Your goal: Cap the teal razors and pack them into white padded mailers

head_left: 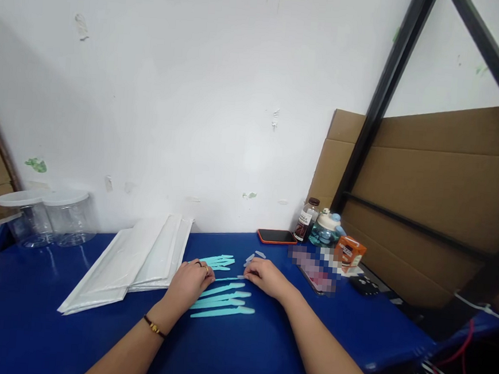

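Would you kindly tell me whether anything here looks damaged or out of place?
The wall stands out: scattered patches look scuffed or peeled, some of them greenish, breaking up its plain white surface. The white packets also lie in an uneven, overlapping pile, though that may be ordinary.

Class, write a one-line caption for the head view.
Left hand and right hand at opposite ends of a teal stick over a blue table, white packets at left.

Patchy white wall (196,90), blue table (223,358)
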Available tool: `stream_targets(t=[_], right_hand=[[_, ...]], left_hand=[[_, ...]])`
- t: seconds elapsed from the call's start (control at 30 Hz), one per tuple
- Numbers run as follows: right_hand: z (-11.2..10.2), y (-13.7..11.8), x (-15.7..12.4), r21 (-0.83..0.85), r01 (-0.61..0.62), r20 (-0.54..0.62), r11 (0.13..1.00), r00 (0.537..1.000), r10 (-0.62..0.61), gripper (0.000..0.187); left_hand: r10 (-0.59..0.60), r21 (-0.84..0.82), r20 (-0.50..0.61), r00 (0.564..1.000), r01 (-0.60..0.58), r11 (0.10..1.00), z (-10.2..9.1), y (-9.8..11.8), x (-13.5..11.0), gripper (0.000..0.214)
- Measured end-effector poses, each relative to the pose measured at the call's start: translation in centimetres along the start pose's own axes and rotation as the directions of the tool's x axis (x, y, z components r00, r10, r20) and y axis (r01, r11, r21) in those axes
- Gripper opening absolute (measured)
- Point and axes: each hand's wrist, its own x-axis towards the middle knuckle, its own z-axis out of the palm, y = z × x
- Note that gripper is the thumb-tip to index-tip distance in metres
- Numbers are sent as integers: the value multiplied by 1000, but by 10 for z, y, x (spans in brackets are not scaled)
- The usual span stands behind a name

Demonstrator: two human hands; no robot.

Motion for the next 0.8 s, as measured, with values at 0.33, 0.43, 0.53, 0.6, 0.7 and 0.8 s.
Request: stream_targets(t=[0.33, 0.43, 0.53, 0.6, 0.7, 0.8], right_hand=[[-5, 9, -1, 56, -68, -127, 996, 989, 75, 18], [-8, 23, -1, -18, -156, -194, 988, 970, 150, 23], [-5, 27, 1, -72, -147, -157, 986, 978, 135, 21], [-3, 25, 3, -105, -150, -130, 983, 982, 136, 15], [-1, 20, 3, -108, -134, -93, 985, 988, 124, 11], [2, 15, 3, -39, -82, -50, 996, 996, 80, 13]], left_hand=[[-40, -76, 5, 999, 41, 996, 1, -1, -1, 24], [-114, 37, -55, 992, 116, 993, 2, -8, 0, 24], [-118, 89, -63, 991, 123, 988, 5, -11, 1, 23], [-120, 87, -57, 991, 124, 988, 5, -11, 2, 20], [-140, 61, -35, 989, 142, 988, 4, -9, 1, 17], [-176, 31, 2, 984, 176, 984, 1, -8, 1, 14]])
